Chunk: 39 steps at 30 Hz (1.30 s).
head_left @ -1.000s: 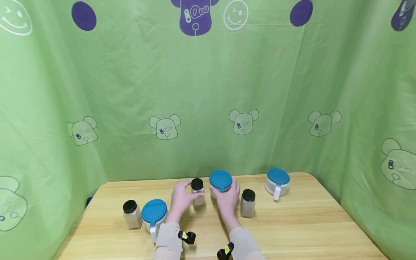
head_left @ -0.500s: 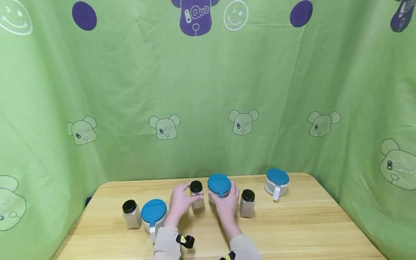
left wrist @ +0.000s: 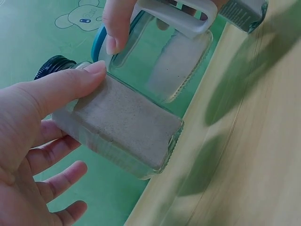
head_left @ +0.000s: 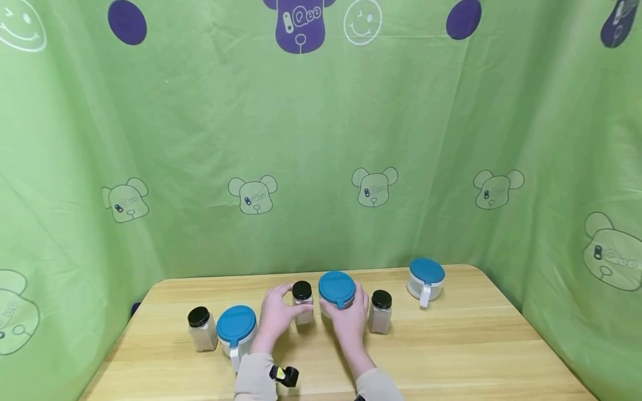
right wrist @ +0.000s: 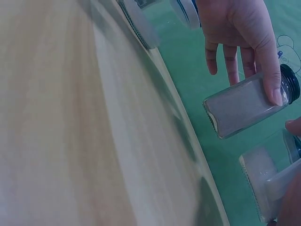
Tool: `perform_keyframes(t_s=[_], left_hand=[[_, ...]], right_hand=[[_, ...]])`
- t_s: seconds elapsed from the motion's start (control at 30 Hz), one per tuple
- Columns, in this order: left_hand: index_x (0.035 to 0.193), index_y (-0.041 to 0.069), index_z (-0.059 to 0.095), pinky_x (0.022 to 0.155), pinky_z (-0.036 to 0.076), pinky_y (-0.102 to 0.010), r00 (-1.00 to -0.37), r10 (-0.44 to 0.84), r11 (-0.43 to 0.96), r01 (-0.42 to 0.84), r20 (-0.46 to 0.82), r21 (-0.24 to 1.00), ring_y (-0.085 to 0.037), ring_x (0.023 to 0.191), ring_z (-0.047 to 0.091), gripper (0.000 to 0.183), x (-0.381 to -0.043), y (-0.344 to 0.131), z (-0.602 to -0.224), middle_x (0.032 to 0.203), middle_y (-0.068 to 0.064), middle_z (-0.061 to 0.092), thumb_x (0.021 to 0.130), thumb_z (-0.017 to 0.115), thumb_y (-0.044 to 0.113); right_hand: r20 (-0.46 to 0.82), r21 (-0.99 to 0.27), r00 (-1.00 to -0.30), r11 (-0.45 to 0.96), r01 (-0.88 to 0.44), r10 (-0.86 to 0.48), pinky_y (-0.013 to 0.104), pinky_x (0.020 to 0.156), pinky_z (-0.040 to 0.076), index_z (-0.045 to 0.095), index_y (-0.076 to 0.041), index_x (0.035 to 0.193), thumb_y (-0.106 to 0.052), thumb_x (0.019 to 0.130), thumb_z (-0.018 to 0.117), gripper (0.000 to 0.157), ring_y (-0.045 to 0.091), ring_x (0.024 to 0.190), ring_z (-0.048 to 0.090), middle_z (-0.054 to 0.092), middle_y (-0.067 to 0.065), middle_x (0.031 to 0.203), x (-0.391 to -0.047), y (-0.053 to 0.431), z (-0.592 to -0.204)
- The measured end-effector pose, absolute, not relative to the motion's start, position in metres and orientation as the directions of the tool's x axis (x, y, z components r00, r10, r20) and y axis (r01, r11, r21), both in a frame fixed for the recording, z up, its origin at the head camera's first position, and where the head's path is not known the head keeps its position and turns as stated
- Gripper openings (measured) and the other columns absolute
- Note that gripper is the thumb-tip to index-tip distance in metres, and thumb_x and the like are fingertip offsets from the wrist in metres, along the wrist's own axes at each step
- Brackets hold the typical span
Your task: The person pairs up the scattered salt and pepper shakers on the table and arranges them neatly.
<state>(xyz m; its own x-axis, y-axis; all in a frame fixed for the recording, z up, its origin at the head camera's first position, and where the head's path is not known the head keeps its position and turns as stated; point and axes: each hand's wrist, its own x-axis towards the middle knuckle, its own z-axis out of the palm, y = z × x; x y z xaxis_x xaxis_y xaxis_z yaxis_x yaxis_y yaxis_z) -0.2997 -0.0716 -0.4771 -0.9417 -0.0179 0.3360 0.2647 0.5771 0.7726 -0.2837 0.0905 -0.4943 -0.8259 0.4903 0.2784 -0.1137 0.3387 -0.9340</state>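
Observation:
My left hand (head_left: 275,318) grips a square glass jar (left wrist: 127,120) with a black screw lid and greyish powder inside. Thumb on one side, fingers on the other, it holds the jar above the table, as the gap to its shadow shows. Close by on the right, my right hand (head_left: 351,322) grips a clear seasoning jar (head_left: 337,287) with a blue lid and a white handle. That one is also off the table, with pale contents seen in the left wrist view. Its handle points toward me, partly covered by the right hand.
On the left stand another black-lidded jar (head_left: 203,334) and a blue-lidded jar (head_left: 237,326) beside the left forearm. Right of my right hand is a third black-lidded jar (head_left: 380,317). A blue-lidded jar (head_left: 426,273) stands at the back right. Green curtains (head_left: 321,223) surround the wooden table (head_left: 451,345).
Both hands, with their jars, have shifted slightly downward in the head view, the blue-lidded jar a bit more. Their grips look the same. The other jars have stayed in place.

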Motion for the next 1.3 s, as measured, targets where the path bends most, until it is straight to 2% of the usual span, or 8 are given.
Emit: perform_keyframes(t_s=[0.17,0.4,0.73,1.07,1.3], left_hand=[[0.110,0.019,0.062,0.097,0.040,-0.044,-0.947,-0.015,0.569,0.255,0.319,0.782,-0.026,0.113,0.050,0.072,-0.299,-0.071,-0.479,0.116,-0.005,0.061,0.052,0.075,0.058],[0.113,0.014,0.061,0.098,0.038,-0.047,-0.950,-0.008,0.549,0.255,0.311,0.796,-0.030,0.115,0.049,0.070,-0.294,-0.073,-0.479,0.118,-0.009,0.059,0.056,0.078,0.049],[0.112,0.019,0.061,0.098,0.037,-0.047,-0.957,0.001,0.520,0.250,0.291,0.817,-0.027,0.114,0.051,0.066,-0.287,-0.075,-0.480,0.117,-0.006,0.060,0.055,0.078,0.049],[0.115,0.014,0.060,0.099,0.037,-0.047,-0.958,0.009,0.545,0.246,0.287,0.802,-0.030,0.115,0.050,0.071,-0.281,-0.077,-0.482,0.119,-0.009,0.059,0.056,0.079,0.047],[0.116,0.010,0.059,0.099,0.036,-0.048,-0.957,0.045,0.573,0.259,0.285,0.778,-0.032,0.116,0.049,0.078,-0.277,-0.079,-0.485,0.121,-0.011,0.057,0.054,0.076,0.054]], right_hand=[[0.279,-0.932,-0.825,0.346,-0.110,0.491,0.050,0.100,0.031,0.039,-0.019,0.129,-0.035,0.054,0.085,0.090,0.025,0.119,0.037,0.040,0.006,0.127,-0.280,0.092,-0.495],[0.275,-0.934,-0.835,0.339,-0.114,0.477,0.051,0.102,0.030,0.036,-0.017,0.133,-0.038,0.053,0.084,0.096,0.025,0.120,0.037,0.037,0.006,0.131,-0.274,0.091,-0.498],[0.300,-0.935,-0.820,0.323,-0.149,0.489,0.051,0.102,0.030,0.039,-0.018,0.131,-0.031,0.051,0.086,0.093,0.024,0.118,0.040,0.039,0.003,0.129,-0.263,0.090,-0.499],[0.276,-0.942,-0.830,0.309,-0.132,0.485,0.051,0.103,0.029,0.038,-0.018,0.132,-0.033,0.051,0.086,0.095,0.024,0.120,0.040,0.038,0.003,0.131,-0.254,0.091,-0.502],[0.261,-0.947,-0.832,0.297,-0.123,0.489,0.053,0.102,0.028,0.038,-0.019,0.132,-0.033,0.050,0.086,0.096,0.025,0.120,0.040,0.038,0.003,0.132,-0.249,0.092,-0.504]])
